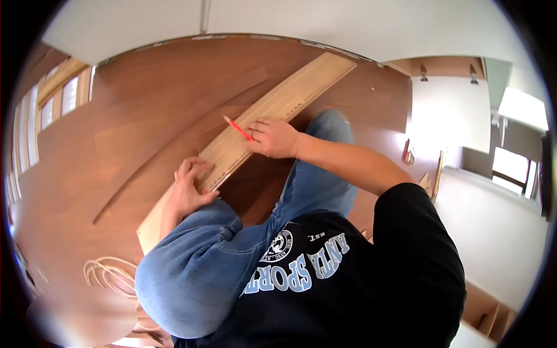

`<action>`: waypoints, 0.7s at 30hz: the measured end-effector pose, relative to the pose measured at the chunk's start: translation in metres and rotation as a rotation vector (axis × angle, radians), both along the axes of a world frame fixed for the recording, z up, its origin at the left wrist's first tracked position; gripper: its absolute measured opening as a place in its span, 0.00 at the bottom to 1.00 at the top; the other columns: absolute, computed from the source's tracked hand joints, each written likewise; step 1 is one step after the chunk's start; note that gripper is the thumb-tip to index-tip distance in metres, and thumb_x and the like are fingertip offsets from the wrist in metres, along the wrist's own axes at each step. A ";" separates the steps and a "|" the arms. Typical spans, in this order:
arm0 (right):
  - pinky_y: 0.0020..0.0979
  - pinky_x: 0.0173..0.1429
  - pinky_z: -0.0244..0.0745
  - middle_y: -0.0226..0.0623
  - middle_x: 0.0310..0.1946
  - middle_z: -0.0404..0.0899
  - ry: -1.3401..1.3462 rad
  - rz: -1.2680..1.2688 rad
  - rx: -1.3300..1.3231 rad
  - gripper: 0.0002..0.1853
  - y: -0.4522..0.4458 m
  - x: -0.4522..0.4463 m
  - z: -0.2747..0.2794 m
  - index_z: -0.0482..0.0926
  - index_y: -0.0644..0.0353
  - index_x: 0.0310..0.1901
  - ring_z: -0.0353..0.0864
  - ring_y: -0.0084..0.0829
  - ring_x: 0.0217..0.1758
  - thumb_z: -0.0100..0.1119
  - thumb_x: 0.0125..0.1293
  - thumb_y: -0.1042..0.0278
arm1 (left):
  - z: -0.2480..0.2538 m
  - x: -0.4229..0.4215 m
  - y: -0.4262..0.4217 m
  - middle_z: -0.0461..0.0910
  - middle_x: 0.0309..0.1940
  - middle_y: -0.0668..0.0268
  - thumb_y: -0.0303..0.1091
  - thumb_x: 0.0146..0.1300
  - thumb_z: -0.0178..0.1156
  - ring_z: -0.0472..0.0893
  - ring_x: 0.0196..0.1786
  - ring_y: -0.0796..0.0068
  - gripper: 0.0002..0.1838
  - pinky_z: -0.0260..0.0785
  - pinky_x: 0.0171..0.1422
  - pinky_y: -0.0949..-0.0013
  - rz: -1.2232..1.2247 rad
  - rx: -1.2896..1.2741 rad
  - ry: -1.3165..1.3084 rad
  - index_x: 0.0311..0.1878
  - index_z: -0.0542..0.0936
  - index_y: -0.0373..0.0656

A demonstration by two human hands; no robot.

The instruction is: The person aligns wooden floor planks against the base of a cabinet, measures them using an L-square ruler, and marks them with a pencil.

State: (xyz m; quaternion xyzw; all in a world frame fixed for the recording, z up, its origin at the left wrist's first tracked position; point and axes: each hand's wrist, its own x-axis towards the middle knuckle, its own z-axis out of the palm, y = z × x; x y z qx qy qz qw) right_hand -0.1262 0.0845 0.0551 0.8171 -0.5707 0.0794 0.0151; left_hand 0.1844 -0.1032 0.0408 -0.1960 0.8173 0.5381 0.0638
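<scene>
A long pale wooden plank (316,81) lies slantwise in front of me, with lines of small print on its face. My left hand (188,187) grips it near my bent knee, fingers curled on the face and thumb at the near edge. Farther along the plank rests my right hand (272,138), closed around a red pencil (237,126). The pencil's tip points away to the upper left, off the wood. Part of the plank's lower end is hidden behind my left forearm and knee.
A thin, curved dark strip (151,165) lies beyond the plank on the brown wood floor (133,104). Coiled pale cable or tubing (110,275) is at lower left. A white wall (290,23) bounds the far side; an open white cabinet door (447,110) stands right.
</scene>
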 end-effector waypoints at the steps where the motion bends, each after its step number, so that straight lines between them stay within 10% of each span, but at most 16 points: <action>1: 0.39 0.61 0.86 0.33 0.50 0.91 -0.008 0.005 -0.094 0.09 0.003 0.005 0.023 0.86 0.48 0.47 0.90 0.36 0.56 0.61 0.68 0.62 | 0.019 -0.002 -0.003 0.71 0.73 0.60 0.39 0.46 0.83 0.72 0.75 0.46 0.41 0.62 0.84 0.46 -0.017 0.087 -0.034 0.69 0.84 0.53; 7: 0.42 0.62 0.89 0.36 0.53 0.91 0.102 -0.341 0.154 0.10 0.105 -0.009 0.177 0.86 0.44 0.51 0.92 0.40 0.58 0.66 0.69 0.62 | 0.090 0.004 -0.031 0.80 0.75 0.57 0.24 0.64 0.70 0.74 0.80 0.55 0.26 0.65 0.84 0.54 0.291 -0.103 0.161 0.68 0.85 0.42; 15: 0.42 0.44 0.86 0.33 0.48 0.91 0.099 -0.984 0.131 0.17 0.356 -0.031 0.218 0.84 0.47 0.54 0.91 0.39 0.44 0.75 0.65 0.68 | 0.044 0.056 -0.099 0.88 0.57 0.67 0.34 0.85 0.62 0.81 0.55 0.80 0.14 0.75 0.62 0.72 0.794 -0.100 0.222 0.64 0.85 0.35; 21: 0.36 0.38 0.75 0.38 0.27 0.81 -0.407 -1.751 -0.031 0.13 0.482 0.014 0.143 0.86 0.62 0.49 0.78 0.31 0.30 0.72 0.77 0.60 | -0.037 0.007 -0.013 0.85 0.63 0.57 0.38 0.73 0.72 0.83 0.65 0.55 0.23 0.77 0.67 0.55 0.327 -0.327 -0.028 0.68 0.84 0.43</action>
